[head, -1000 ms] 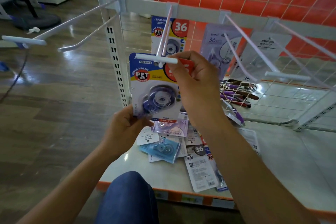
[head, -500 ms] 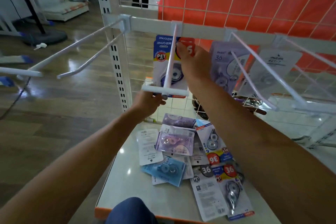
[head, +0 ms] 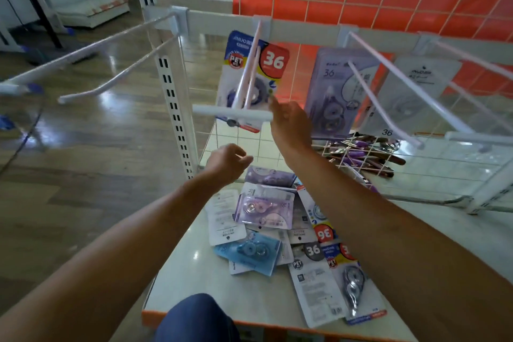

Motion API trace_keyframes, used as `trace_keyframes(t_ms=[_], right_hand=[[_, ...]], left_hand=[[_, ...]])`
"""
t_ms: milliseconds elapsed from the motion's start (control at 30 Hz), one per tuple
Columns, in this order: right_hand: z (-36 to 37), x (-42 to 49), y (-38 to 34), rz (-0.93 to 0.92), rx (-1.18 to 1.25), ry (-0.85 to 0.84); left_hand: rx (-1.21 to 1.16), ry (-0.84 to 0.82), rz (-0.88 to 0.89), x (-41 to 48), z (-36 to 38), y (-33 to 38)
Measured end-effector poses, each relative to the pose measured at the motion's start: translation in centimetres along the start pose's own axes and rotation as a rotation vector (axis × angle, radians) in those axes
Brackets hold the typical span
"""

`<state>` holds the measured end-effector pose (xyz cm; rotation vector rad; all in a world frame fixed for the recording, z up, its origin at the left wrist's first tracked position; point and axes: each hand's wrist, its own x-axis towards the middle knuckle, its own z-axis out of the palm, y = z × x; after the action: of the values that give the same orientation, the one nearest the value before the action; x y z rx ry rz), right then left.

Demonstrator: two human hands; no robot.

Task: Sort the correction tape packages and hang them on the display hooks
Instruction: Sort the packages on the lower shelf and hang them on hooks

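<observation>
Both hands have come back off the hung package [head: 251, 77] since half a second ago: the left hand [head: 226, 162], then up by the hook's crossbar, now sits lower at 7 o'clock from it, fingers loosely curled, holding nothing; the right hand [head: 288, 126], which gripped the card's top, now only reaches a fingertip to its right edge, fingers loosely spread. At far left two bare hooks [head: 111, 63] jut over the wood floor beside the slotted upright [head: 172, 91]. That package hangs at the back of the middle hook [head: 244, 86], whose rods and crossbar cross its face; it reads "PET" and "36". At 3 o'clock from it hang a purple package [head: 333, 97] marked "36" and a white card [head: 410, 97], also "36", each on its own hook. Below, the pile [head: 266, 219] lies loose on the shelf [head: 211, 286] between the forearms: purple, blue and white cards, several showing "36" and "PET". Pens [head: 366, 155] lie behind the wire divider at 4 o'clock.
</observation>
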<state>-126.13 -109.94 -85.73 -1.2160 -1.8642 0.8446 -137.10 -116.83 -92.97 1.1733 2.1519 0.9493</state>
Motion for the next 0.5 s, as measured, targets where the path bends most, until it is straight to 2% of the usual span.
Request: trace_keyframes(t_ms=[67,367,500], right_hand=[[0.6,-1.6,2.9,0.06,-0.044,-0.061],[1.8,-10.9,16.9,0.438,-0.26,-0.402],[3.2,-14.3,19.8,0.638,-0.216,-0.471]], left_hand=[[0.065,-0.067,0.014,-1.2,1.5,-1.0],[0.671,-0.396,0.265,-4.9,9.0,-6.5],[0.78,-0.503,0.236,-6.7,11.9,-8.8]])
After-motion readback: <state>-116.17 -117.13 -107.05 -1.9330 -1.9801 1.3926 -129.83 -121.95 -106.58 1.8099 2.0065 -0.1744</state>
